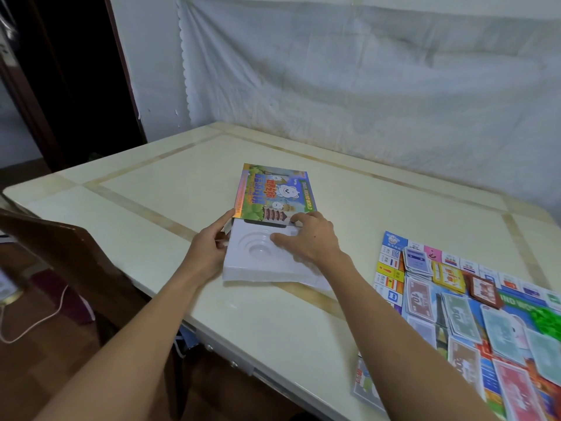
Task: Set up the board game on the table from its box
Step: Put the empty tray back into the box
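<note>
my left hand [209, 247] grips the tray's [258, 262] left edge at the box [274, 191] mouth. my right hand [309, 238] presses on it, fingers spread. bare table [170, 177] lies beyond; the board [473, 314] is well right.

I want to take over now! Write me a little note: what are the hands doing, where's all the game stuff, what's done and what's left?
Left hand: holds the near left edge of the game box at its open end.
Right hand: fingers lie flat on the white plastic tray, which sticks halfway out of the box.
Done: the game board lies open at the table's right side, with play money and card stacks spread on it.
Left: deal with the tray and box. I cannot see any tokens or dice, so check for them.
</note>
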